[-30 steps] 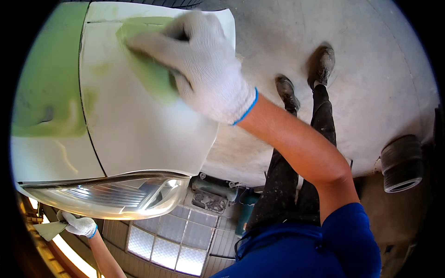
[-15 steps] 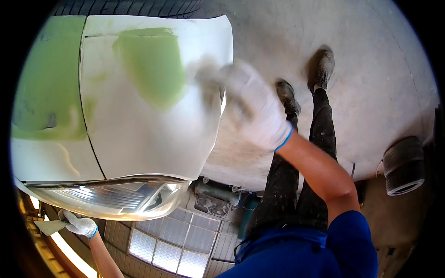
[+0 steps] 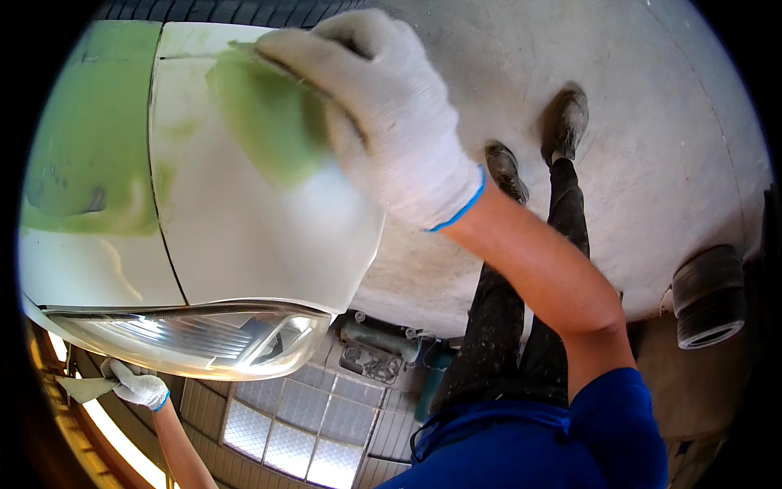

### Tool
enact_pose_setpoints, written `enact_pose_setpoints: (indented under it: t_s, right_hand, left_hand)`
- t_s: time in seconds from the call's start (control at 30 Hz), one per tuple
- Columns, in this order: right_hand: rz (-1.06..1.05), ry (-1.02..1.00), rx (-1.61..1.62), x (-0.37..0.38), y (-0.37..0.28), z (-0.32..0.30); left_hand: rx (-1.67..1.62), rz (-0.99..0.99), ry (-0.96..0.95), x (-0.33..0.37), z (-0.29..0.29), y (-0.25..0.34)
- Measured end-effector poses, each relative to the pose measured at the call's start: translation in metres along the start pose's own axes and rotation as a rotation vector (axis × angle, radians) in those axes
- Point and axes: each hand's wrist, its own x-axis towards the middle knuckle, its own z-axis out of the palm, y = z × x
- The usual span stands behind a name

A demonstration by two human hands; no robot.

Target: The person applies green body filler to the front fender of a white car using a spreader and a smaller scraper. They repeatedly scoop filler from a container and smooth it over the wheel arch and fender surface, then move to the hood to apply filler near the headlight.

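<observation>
A white car panel (image 3: pixel 244 236) carries a patch of smooth green putty (image 3: pixel 273 130). My right hand (image 3: pixel 391 114), in a white knit glove with a blue cuff, is closed over the panel's far edge by that patch. A thin flat spreader (image 3: pixel 281 67) shows only as an edge under its fingers, against the upper part of the putty; the rest is hidden by the glove. At lower left, below the headlight (image 3: pixel 204 334), my gloved left hand (image 3: pixel 140 387) is closed round a putty knife (image 3: pixel 85 388) with a wide, greyish-green triangular blade.
Across a dark seam, the adjoining panel (image 3: pixel 90 138) bears a larger green area. A tire (image 3: pixel 236 11) lies along the far edge. Stacked dark rolls or tires (image 3: pixel 709 297) stand at right on the concrete floor (image 3: pixel 652 147). Beyond the headlight is a green compressor-like machine (image 3: pixel 379 346).
My right hand has moved left and farther away, from the panel's side edge to the top of the green patch. My left hand stays nearly in place with the putty knife.
</observation>
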Motion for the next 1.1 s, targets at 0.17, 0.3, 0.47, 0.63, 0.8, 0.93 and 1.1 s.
enact_pose_setpoints:
  t_s: [0.17, 0.3, 0.47, 0.63, 0.8, 0.93, 1.1]
  right_hand:
    - [0.158, -0.080, -0.026, -0.007, -0.029, 0.027]
    - [0.095, 0.052, -0.036, -0.031, -0.029, 0.043]
    - [0.079, -0.109, 0.015, -0.052, -0.029, 0.011]
    - [0.156, -0.057, 0.026, -0.019, -0.016, 0.015]
    - [0.091, -0.033, 0.042, -0.011, -0.015, 0.035]
    - [-0.040, -0.129, 0.050, -0.041, -0.011, 0.027]
    - [-0.056, -0.194, 0.088, -0.080, -0.017, 0.013]
  left_hand:
    - [-0.025, 0.141, 0.003, 0.002, 0.001, -0.007]
    - [0.008, 0.139, 0.035, -0.002, 0.014, 0.000]
    - [-0.035, 0.096, 0.010, -0.006, 0.009, -0.001]
    - [-0.005, 0.157, 0.013, -0.001, 0.011, -0.002]
    - [0.054, 0.295, 0.008, -0.002, 0.015, 0.001]
    - [0.067, 0.352, -0.031, 0.002, 0.004, -0.005]
    - [0.059, 0.222, 0.020, 0.002, 0.001, -0.007]
